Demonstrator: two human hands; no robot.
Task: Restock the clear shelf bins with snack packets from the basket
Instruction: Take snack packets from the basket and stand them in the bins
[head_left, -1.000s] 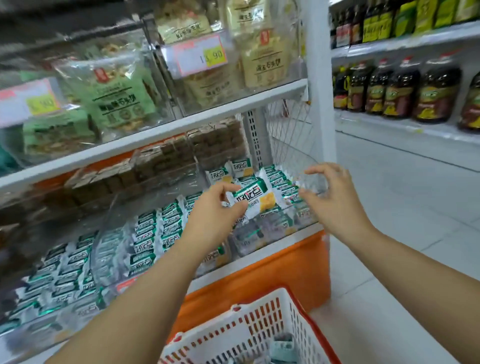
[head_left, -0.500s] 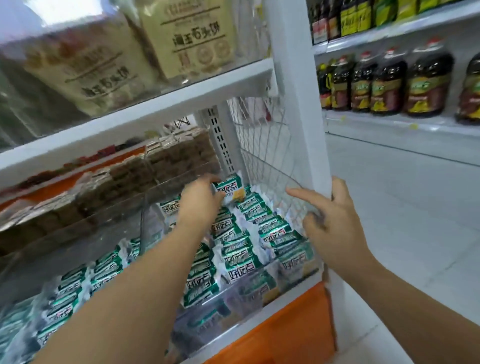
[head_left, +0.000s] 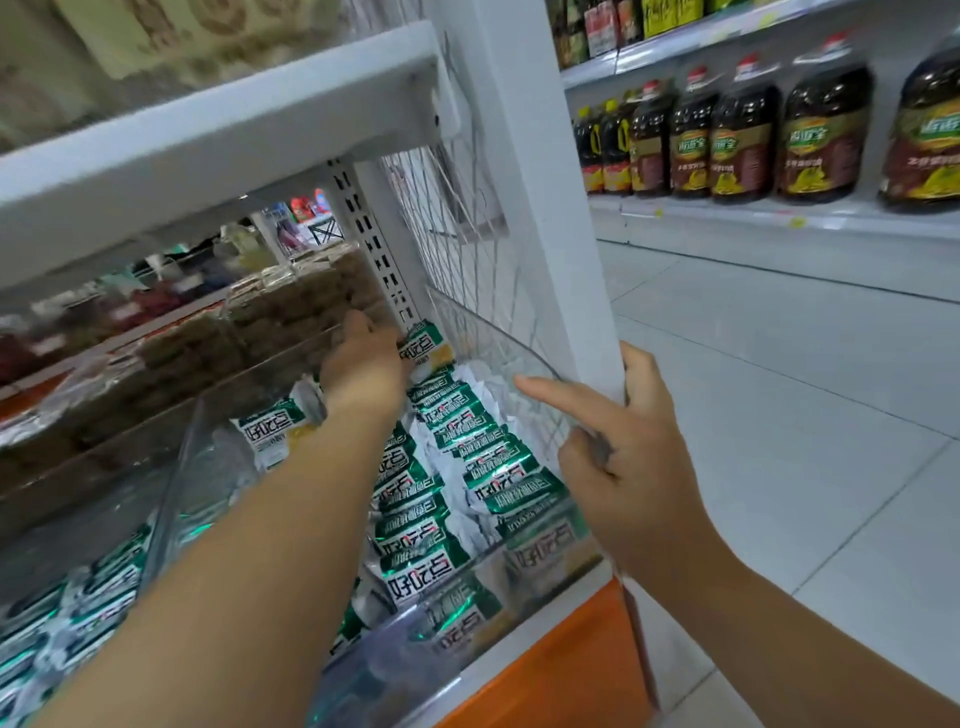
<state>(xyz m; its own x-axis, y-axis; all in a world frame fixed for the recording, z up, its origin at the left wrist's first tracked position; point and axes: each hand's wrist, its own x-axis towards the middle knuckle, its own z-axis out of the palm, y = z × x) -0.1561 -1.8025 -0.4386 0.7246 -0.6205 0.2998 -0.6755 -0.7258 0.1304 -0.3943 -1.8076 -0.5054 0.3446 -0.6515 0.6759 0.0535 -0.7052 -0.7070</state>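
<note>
Where the shelf unit meets the floor, an orange base panel (head_left: 545, 670) runs under the lowest shelf edge. Directly above it stands the clear bin (head_left: 457, 618), which holds overlapping rows of stocked packets (head_left: 467, 467). Each packet is green and white and bears the white characters "好吃点" on a green band; the smaller print is not legible. A neighbouring bin (head_left: 78, 623) to the left holds the same product.

The right hand (head_left: 623, 457) holds the right wall of the clear bin where it meets the white upright (head_left: 550, 260). The thumb lies on the outer side of the upright, the index finger points straight out over the packets, and the remaining fingers curl against the wall.

The left hand (head_left: 363, 364) reaches to the back of the bin and grips one snack packet (head_left: 423, 345). The packet projects from the right side of the hand, tilted, above the rear row; the fingertips are hidden behind the hand.

Brown biscuit packs (head_left: 291, 312) fill the bin behind. A white shelf (head_left: 208, 135) spans overhead. Across the aisle, dark oil bottles (head_left: 737, 140) carry green and yellow labels whose writing is too small to read.
</note>
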